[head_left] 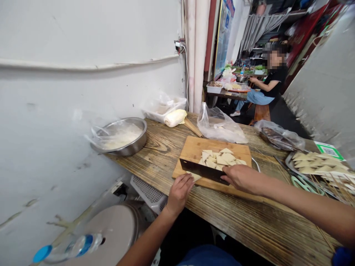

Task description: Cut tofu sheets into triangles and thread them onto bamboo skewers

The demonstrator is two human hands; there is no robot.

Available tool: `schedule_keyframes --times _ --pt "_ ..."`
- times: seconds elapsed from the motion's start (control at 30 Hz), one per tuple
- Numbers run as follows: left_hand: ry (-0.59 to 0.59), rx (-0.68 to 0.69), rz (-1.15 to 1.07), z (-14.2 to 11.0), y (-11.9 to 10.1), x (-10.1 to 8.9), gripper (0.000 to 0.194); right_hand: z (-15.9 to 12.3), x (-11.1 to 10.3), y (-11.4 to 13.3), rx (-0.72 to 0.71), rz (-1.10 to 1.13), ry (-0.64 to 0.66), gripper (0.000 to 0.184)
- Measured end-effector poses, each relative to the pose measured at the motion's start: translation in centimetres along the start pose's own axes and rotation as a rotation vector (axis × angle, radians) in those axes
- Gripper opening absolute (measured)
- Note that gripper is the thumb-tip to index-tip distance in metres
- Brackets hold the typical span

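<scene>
A wooden cutting board (pixel 194 149) lies on the wooden table (pixel 249 218). On it sits a pile of pale triangular tofu pieces (pixel 220 158). My right hand (pixel 242 178) is closed round the handle of a dark cleaver (pixel 202 170), whose blade lies across the board's near edge. My left hand (pixel 179 192) rests at the board's near left corner, fingers curled against a pale piece by the blade's tip.
A steel bowl (pixel 122 136) lined with plastic stands far left by the wall. Plastic bags (pixel 220 125), a white roll (pixel 174 117), a tray of skewered triangles (pixel 318 164) and green scissors (pixel 303 183) are around. A person (pixel 267 87) sits at another table behind. A water bottle (pixel 69 248) lies below.
</scene>
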State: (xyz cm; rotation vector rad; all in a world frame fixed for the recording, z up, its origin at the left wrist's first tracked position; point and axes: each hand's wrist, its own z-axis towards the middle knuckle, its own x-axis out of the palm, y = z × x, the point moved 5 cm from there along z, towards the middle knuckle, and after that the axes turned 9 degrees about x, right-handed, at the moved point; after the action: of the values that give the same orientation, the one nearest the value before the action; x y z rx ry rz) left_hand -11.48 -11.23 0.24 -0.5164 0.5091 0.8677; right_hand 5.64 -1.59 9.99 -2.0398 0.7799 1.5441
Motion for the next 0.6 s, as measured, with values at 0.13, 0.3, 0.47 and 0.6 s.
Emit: schedule_keyframes --times 0.13,0.3,0.47,0.6 --pt "0.015 -0.013 0.012 0.0 0.1 0.1 0.029 0.3 0.5 0.3 0.050 0.018 0.018 0.030" --pt "0.009 -0.016 0.045 0.2 -0.1 -0.1 0.027 -0.4 1.1 0.3 0.079 0.022 -0.043 0.031" --pt "0.000 0.022 0.080 0.2 -0.5 0.0 0.028 -2.2 -0.4 -0.8 0.196 0.204 -0.261 0.033" --pt "0.002 0.056 0.080 0.9 0.2 0.5 0.025 -4.7 -2.5 -2.4 0.290 0.344 -0.426 0.036"
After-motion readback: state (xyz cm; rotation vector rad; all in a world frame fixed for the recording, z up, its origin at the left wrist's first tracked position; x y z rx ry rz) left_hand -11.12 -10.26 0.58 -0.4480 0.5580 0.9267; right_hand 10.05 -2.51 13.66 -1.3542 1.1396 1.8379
